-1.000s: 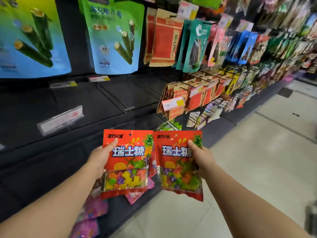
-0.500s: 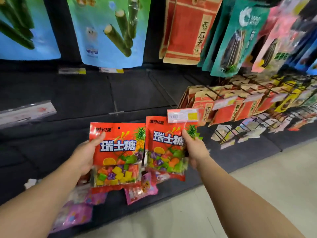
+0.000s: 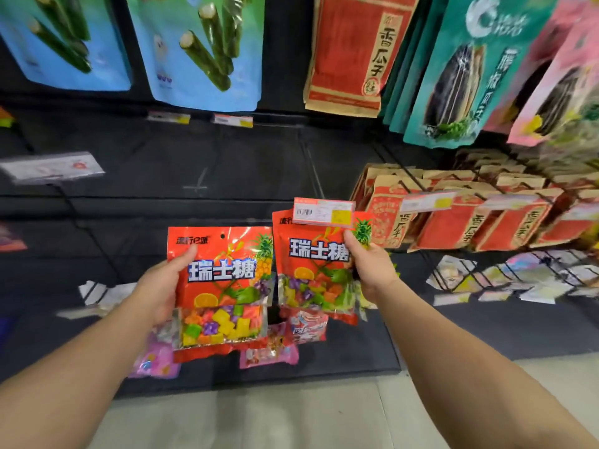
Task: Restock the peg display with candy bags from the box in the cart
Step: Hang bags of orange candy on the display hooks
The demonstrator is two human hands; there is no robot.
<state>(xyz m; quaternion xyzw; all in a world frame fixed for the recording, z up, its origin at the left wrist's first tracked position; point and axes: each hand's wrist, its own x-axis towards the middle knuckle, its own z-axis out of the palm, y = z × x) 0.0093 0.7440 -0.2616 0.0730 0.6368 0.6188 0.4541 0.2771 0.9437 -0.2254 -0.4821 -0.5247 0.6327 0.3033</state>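
- Two red candy bags up front, same print, clear window at the bottom full of colourful candies. The left candy bag (image 3: 223, 286) is in the left hand (image 3: 158, 286), thumb across the front near the upper left corner, the rest of the fingers tucked behind it, so closed tight on the bag.
- The right candy bag (image 3: 316, 267) is held by the right hand (image 3: 372, 270), thumb pressed on its upper right part, other fingers wrapped behind. It sits just right of the left one and a bit higher, edges nearly touching.
- Landmark: the price tag (image 3: 323, 212) on the end of a peg. The right bag's top edge is right behind that tag, partly covered by it. Can't tell if the peg is through the bag's hole.
- Left of the tag, the black back panel (image 3: 227, 163) is bare.
- Right of the tag hang rows of kraft-and-red seed bags (image 3: 453, 222).
- Above the tag: a big red bag (image 3: 350, 50), teal sunflower seed bags (image 3: 470, 76), and blue bags with green rolls (image 3: 201, 50) up to the left.
- Below the tag, pink candy packs (image 3: 269, 351) hang behind the two held bags, with pale floor (image 3: 259, 416) under that.
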